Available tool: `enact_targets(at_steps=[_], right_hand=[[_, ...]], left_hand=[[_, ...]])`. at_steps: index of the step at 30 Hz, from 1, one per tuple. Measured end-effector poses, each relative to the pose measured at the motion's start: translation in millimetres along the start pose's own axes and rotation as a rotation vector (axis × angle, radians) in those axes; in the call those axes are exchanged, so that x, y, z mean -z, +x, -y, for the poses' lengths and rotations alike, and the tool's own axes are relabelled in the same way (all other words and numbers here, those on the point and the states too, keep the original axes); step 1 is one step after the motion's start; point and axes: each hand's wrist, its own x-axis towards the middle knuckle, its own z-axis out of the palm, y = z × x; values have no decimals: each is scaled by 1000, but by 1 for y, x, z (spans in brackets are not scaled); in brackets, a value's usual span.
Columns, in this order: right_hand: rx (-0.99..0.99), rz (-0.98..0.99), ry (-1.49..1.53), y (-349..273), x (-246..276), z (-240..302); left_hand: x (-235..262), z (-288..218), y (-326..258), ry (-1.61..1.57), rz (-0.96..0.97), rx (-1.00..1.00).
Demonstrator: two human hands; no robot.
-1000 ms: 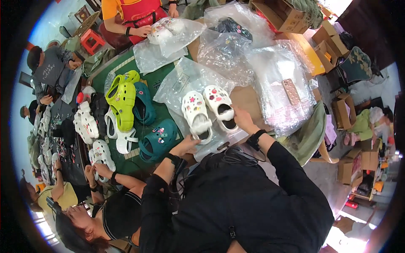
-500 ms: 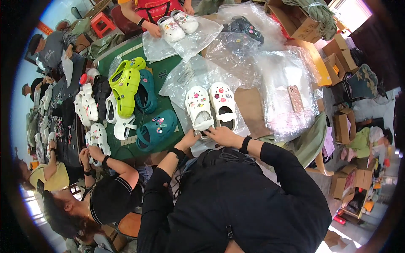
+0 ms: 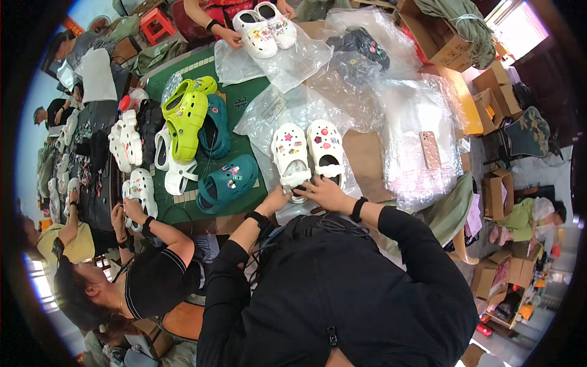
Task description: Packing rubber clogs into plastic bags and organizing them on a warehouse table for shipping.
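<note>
A pair of white clogs lies toes-away on a clear plastic bag (image 3: 257, 122) in front of me, with coloured charms on the uppers. My left hand (image 3: 276, 199) is closed on the heel end of the left white clog (image 3: 289, 153), at its near edge. From the other side my right hand (image 3: 324, 194) reaches to that same heel, fingertips bent against the sole below the strap. Beside it, the heel of the right white clog (image 3: 326, 147) is close to the right hand's knuckles. The fingertips are partly hidden by the clog and each other.
Left on the green table mat (image 3: 238, 98) are lime clogs (image 3: 188, 125) and teal clogs (image 3: 227, 183). To the right, a phone (image 3: 430, 150) lies on stacked plastic bags (image 3: 409, 177). Opposite, a person's hand (image 3: 229, 38) is by other white clogs (image 3: 260, 37). Another person works at left.
The view has shifted slightly. My hands stay at the left clog's heel with little movement. Across the table, the other person's white clogs have turned and tilted.
</note>
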Motion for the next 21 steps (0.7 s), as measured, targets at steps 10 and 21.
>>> enact_targets(at_steps=[10, 21], right_hand=[[-206, -57, -70, 32, -7, 14], [-250, -92, -262, 55, -16, 7]], left_hand=[[-2, 5, 6, 14, -23, -71], [1, -13, -11, 44, -47, -48]])
